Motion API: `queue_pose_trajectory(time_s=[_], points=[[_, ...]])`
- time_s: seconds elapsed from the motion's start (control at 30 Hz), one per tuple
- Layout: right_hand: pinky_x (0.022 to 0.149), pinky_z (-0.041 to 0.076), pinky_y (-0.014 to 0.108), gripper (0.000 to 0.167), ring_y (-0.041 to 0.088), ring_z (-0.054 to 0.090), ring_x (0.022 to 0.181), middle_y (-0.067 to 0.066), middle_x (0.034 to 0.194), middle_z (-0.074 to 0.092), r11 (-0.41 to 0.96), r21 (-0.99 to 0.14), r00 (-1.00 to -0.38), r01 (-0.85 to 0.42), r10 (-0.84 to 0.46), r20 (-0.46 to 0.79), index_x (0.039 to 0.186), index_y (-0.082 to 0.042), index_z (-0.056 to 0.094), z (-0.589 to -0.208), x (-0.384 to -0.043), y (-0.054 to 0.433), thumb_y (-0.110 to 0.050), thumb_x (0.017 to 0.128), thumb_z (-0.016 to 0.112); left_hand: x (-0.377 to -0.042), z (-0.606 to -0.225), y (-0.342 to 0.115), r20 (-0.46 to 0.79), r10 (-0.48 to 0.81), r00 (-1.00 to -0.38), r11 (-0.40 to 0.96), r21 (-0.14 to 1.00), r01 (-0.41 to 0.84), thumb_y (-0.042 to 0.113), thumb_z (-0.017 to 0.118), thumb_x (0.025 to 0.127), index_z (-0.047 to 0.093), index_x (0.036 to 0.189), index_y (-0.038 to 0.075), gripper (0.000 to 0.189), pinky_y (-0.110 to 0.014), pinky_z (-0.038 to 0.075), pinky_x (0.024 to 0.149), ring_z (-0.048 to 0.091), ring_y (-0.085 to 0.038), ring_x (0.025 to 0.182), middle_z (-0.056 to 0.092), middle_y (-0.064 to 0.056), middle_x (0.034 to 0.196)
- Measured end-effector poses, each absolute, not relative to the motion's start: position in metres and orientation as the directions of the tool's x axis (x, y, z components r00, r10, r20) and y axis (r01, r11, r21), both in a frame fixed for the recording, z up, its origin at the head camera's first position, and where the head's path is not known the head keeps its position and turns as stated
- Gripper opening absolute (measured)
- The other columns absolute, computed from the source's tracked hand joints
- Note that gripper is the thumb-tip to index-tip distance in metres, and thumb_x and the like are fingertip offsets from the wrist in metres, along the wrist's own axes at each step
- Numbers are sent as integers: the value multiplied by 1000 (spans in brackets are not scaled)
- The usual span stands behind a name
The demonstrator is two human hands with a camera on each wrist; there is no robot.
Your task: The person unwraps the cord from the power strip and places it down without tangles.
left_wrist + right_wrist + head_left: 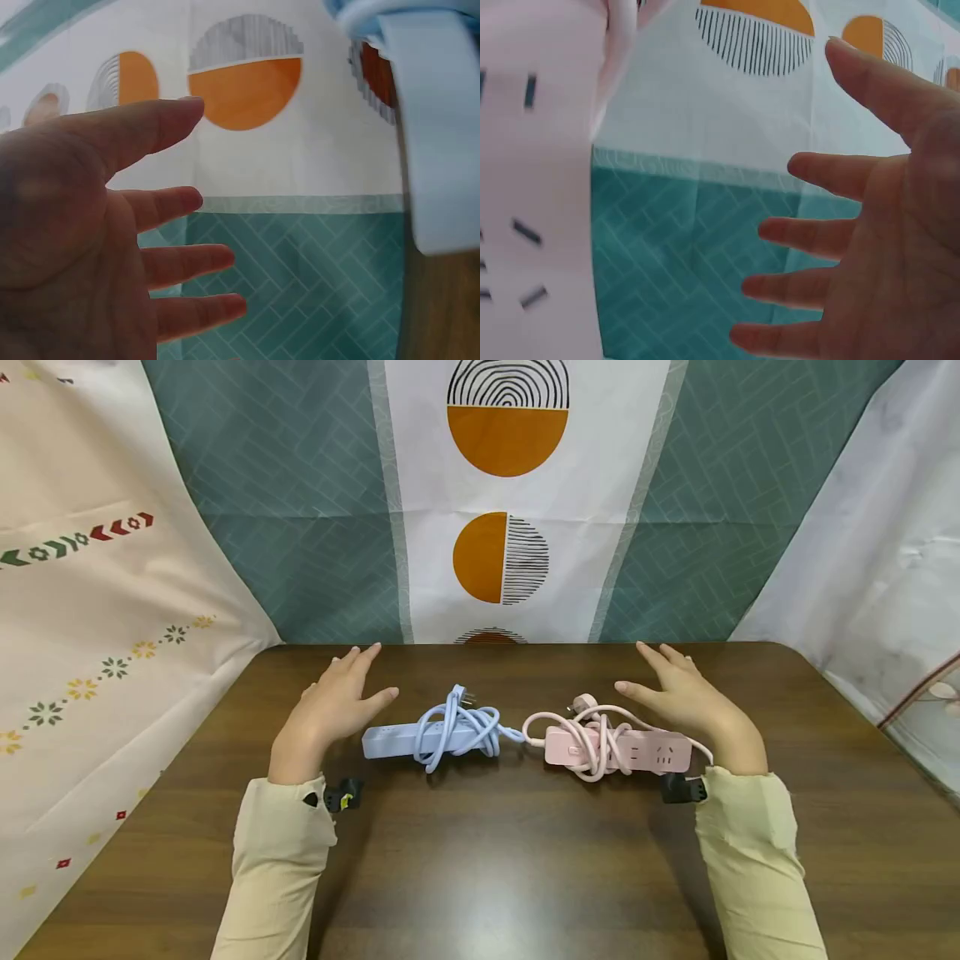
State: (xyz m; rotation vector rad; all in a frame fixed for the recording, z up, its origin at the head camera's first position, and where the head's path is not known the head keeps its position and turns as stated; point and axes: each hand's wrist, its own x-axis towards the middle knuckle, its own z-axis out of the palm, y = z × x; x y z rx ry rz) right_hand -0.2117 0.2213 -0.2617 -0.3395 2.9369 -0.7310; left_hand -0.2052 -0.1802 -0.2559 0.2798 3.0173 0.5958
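Observation:
A light blue power strip lies on the table with its cord wound round it and its plug at the back. To its right is a pink power strip, its own cord looped about the left half and several sockets showing. My left hand is held over the table just left of the blue strip, fingers straight and thumb apart. Over the right end of the pink strip, my right hand is spread the same way. Both palms, bare in the wrist views, hold nothing.
The brown wooden table reaches back to a hanging teal and white cloth with orange half-circles. A patterned cream cloth hangs at the left, a white sheet at the right. Small dark cameras sit at both wrists.

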Motion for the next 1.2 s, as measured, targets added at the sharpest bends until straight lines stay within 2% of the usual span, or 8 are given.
queue_pose_trajectory(time_s=[0.2, 0.37, 0.67, 0.87, 1.2], points=[[101, 14, 60, 77, 46, 9, 133, 30, 146, 9, 829, -478, -947, -290, -319, 21, 145, -2, 14, -268, -218, 200, -45, 91, 48, -206, -274, -190, -5, 238, -971, 874, 437, 212, 41, 46, 92, 13, 146, 9, 71, -62, 13, 100, 8, -44, 134, 12, -22, 149], [103, 16, 55, 71, 39, 15, 134, 22, 147, 18, 768, -530, -924, -359, -374, 84, 145, -6, 19, -266, -223, 179, -43, 91, 48, -211, -276, -194, 23, 285, -958, 816, 518, 255, 41, 49, 91, 14, 145, 6, 72, -52, 16, 105, 14, -36, 135, 17, -18, 149], [104, 22, 50, 69, 35, 25, 132, 16, 146, 26, 657, -628, -895, -416, -417, 158, 144, -9, 23, -266, -233, 128, -37, 90, 53, -220, -266, -198, -23, 326, -945, 752, 613, 244, 50, 51, 88, 15, 146, 14, 77, -51, 21, 104, 21, -33, 134, 20, -15, 148], [99, 30, 51, 69, 38, 35, 125, 15, 144, 30, 585, -707, -888, -397, -440, 134, 144, -10, 24, -280, -239, 101, -34, 88, 57, -223, -266, -199, -72, 345, -936, 723, 656, 216, 47, 58, 85, 15, 146, 18, 79, -53, 24, 102, 26, -37, 131, 22, -17, 147], [99, 31, 51, 69, 42, 36, 124, 21, 141, 33, 553, -750, -862, -363, -505, 45, 142, -4, 26, -312, -239, 92, -29, 87, 60, -215, -287, -199, -119, 370, -921, 722, 662, 204, 41, 64, 82, 20, 144, 11, 82, -54, 28, 99, 31, -40, 128, 29, -22, 142]])
